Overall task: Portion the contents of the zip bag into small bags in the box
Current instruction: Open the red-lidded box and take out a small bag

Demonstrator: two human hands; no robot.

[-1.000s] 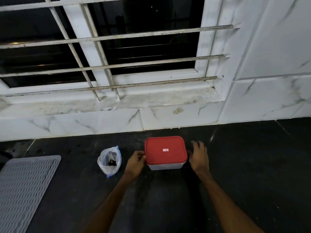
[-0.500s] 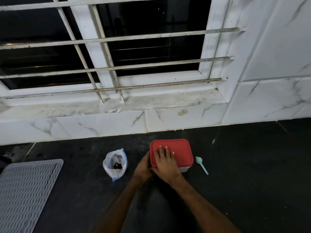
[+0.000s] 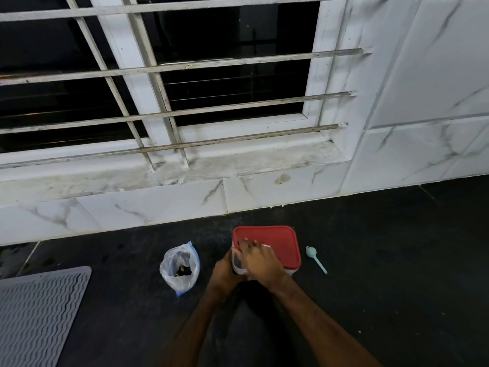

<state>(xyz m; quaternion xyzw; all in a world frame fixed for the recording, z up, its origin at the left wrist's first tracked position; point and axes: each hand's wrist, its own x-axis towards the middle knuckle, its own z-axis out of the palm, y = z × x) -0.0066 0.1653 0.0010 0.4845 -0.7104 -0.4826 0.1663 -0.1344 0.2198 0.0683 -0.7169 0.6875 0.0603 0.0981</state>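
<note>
Watching head feed remotely, I log two arms, both bare as far as frame shows.
Right forearm point(image 3: 312, 313): long, slender, narrowing at wrist; fine dark hair faintly visible near wrist.
Right grip point(image 3: 260, 263): bare hand, knuckle ridges plain, pale nails on fingertips point(image 3: 246, 239).
Left forearm point(image 3: 195, 321): bare too, dimmer, lower part lost in shadow.
Left grip point(image 3: 225, 271): bare hand; I see only back and wrist side, rest hidden behind right grip.
Finer marks too small for me to tell.
</note>
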